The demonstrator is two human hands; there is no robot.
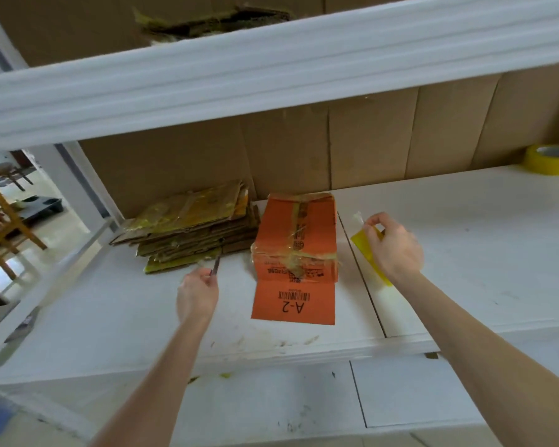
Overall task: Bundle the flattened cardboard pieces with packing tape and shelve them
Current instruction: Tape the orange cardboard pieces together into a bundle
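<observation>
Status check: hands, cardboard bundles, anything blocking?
Left hand grips thin tool; right hand pinches yellow tape strip. Orange bundle taped, beside brown stack. Nothing blocking.

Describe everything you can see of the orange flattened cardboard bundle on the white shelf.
The orange flattened cardboard bundle lies flat on the white shelf, beside a brown cardboard stack. Clear glossy packing tape crosses its folded upper part lengthwise and widthwise. A single flap sticks out toward the camera, printed with a barcode and "A-2", upside down from here. Neither hand touches it.

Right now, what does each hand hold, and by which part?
Left hand grips a thin dark tool at its lower end. Right hand pinches a yellow tape strip at its upper end.
</observation>
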